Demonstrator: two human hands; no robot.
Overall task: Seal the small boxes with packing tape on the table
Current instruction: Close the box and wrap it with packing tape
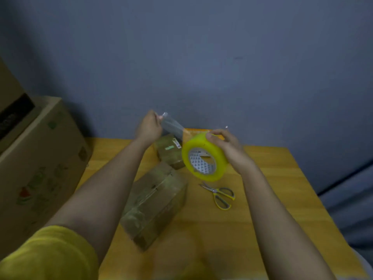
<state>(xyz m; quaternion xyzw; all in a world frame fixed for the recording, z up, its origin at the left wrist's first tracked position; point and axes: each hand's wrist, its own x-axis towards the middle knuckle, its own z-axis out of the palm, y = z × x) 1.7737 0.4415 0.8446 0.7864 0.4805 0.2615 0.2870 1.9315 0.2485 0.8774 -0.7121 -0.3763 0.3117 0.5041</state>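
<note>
Above the wooden table (272, 199) my right hand (226, 146) grips a yellow roll of packing tape (203, 157) by its rim. A clear strip of tape (172, 124) stretches up and left from the roll, and my left hand (150, 126) pinches its free end. Below the hands a small cardboard box (170, 151) stands at the back of the table. A longer cardboard box (155, 203) lies nearer to me, with glossy tape on its top and sides.
Scissors (220, 195) with yellow-grey handles lie on the table to the right of the longer box. Large cardboard cartons (38, 158) stand stacked at the table's left edge. A blue-grey wall rises right behind the table.
</note>
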